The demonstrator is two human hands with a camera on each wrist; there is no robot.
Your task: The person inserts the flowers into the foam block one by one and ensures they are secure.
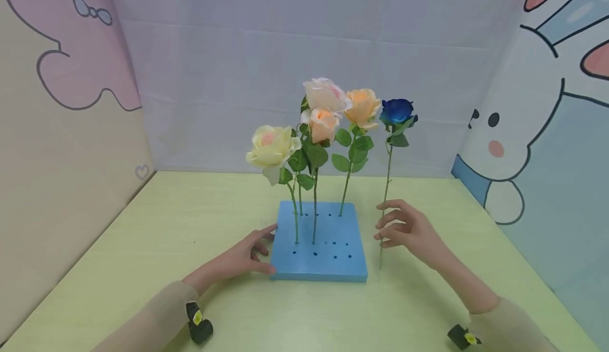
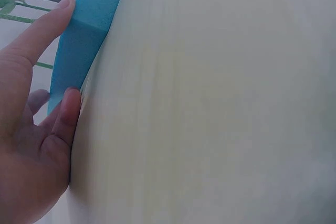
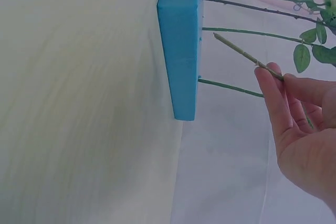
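**Blue rose held beside the foam block**

Blue rose: upright, held by its stem in the right hand, just off the right edge of the block. In the head view the lower stem runs down past the hand toward the tabletop, near the block's front right corner. In the right wrist view the cut stem tip is free in the air, close to the block's top face but not in it. Right hand pinches the stem between thumb and fingers.

Block: blue foam, flat on the tabletop about mid-width, top face dotted with holes. Four roses stand in it: cream toward the left, pink, peach and orange further back.

Left hand: relaxed, gripping nothing, resting on the tabletop at the block's left edge. Left wrist view shows one finger lying along the block's side and the thumb touching its front left corner.
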